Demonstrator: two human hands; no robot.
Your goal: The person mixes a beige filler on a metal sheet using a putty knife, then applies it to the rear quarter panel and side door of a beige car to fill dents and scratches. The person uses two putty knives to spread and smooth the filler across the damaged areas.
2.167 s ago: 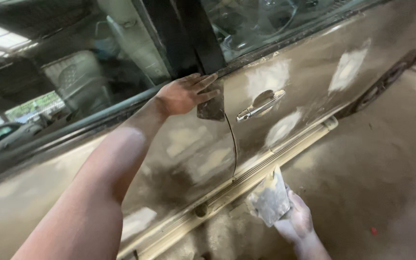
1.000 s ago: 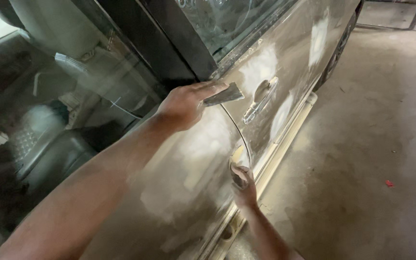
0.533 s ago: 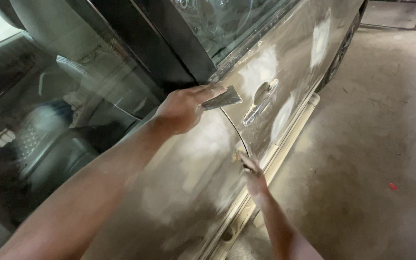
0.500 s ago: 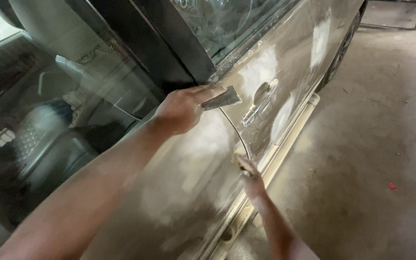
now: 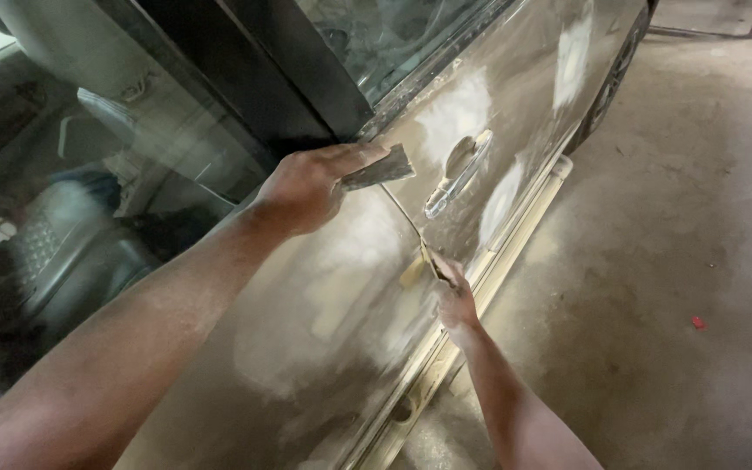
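Left hand (image 5: 306, 187): arm stretched to frame centre, gripping grey sanding sheet (image 5: 380, 170) flat on car door (image 5: 341, 287).
Right hand (image 5: 453, 292): lower centre, pinching yellowish pad (image 5: 414, 271) at door seam.

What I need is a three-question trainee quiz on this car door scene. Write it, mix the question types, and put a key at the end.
1. True or false: the left hand presses a flat grey piece against the dusty car door.
2. Where is the right hand?
A. on the window glass
B. low down at the seam between the doors
C. flat on the ground
3. Fill in: the small scrap lying on the concrete floor is ___ in colour.

Key: 1 true; 2 B; 3 red.
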